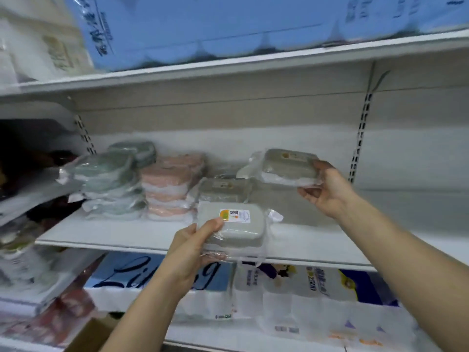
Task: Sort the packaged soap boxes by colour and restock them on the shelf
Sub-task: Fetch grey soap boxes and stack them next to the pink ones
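Observation:
On the white middle shelf stand a stack of green soap boxes at the left and a stack of pink soap boxes beside it. A beige soap box lies right of the pink stack. My left hand grips a plastic-wrapped beige soap box at the shelf's front edge, with something pink under it. My right hand holds another wrapped beige soap box up above the shelf, right of the stacks.
Blue paper-roll packs fill the shelf above. White and blue tissue packs sit below the middle shelf. A cardboard box corner shows at the bottom left. Slotted uprights flank the bay.

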The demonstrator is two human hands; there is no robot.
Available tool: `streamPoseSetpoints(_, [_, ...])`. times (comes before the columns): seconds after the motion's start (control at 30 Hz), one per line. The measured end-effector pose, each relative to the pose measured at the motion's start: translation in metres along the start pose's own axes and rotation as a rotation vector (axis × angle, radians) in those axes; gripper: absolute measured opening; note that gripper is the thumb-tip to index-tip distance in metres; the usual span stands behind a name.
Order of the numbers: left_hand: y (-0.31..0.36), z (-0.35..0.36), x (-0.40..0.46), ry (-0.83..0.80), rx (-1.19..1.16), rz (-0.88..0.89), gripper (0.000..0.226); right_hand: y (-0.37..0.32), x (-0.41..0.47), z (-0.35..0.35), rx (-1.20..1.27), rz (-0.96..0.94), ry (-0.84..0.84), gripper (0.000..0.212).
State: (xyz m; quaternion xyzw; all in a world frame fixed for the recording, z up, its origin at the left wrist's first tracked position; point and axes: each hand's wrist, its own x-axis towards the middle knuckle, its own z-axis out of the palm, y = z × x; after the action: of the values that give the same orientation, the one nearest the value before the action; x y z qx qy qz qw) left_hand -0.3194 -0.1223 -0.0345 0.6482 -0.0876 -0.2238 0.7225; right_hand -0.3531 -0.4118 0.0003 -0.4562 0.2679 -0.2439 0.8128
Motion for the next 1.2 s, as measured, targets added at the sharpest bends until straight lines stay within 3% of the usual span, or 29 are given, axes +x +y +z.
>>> streamPoseSetpoints(0.2, [0.031,-0.052,0.038,-0.034,0.007,0.022,0.037,0.018,0.066,0.103,-0.043,0.006,-0.049,0.044])
streamPoseSetpoints(0.33, [0.036,-0.075,0.051,-0.019,-0.036,0.024,0.047,0.037,0.093,0.149,-0.173,-0.019,-0.158,0.047])
streamPoseSetpoints(0.47, [0.04,-0.09,0.059,-0.014,-0.09,0.029,0.047,0.048,0.114,0.179,-0.372,-0.054,0.06,0.058])
streamPoseSetpoints(0.57, [0.04,-0.097,0.063,-0.016,-0.137,0.036,0.05,0.053,0.122,0.177,-0.666,-0.113,0.175,0.076])
streamPoseSetpoints(0.7, [0.042,-0.097,0.067,-0.031,-0.245,0.042,0.055,0.047,0.112,0.16,-1.093,-0.195,0.276,0.077])
streamPoseSetpoints(0.77, [0.047,-0.089,0.068,-0.058,-0.329,0.081,0.059,0.038,0.098,0.157,-1.011,-0.357,0.271,0.065])
streamPoseSetpoints(0.83, [0.055,-0.076,0.072,-0.026,-0.408,0.179,0.06,0.029,0.073,0.158,-0.762,-0.499,0.161,0.045])
streamPoseSetpoints(0.93, [0.07,-0.052,0.083,0.097,-0.457,0.376,0.068,0.023,0.006,0.162,-0.503,-0.508,-0.013,0.039])
streamPoseSetpoints(1.1, [0.077,-0.003,0.086,0.193,-0.017,0.65,0.052,0.033,-0.051,0.178,-0.595,-0.318,-0.421,0.066])
streamPoseSetpoints(1.2, [0.068,0.007,0.087,0.113,0.246,0.653,0.053,0.025,-0.042,0.185,-0.554,-0.319,-0.296,0.057])
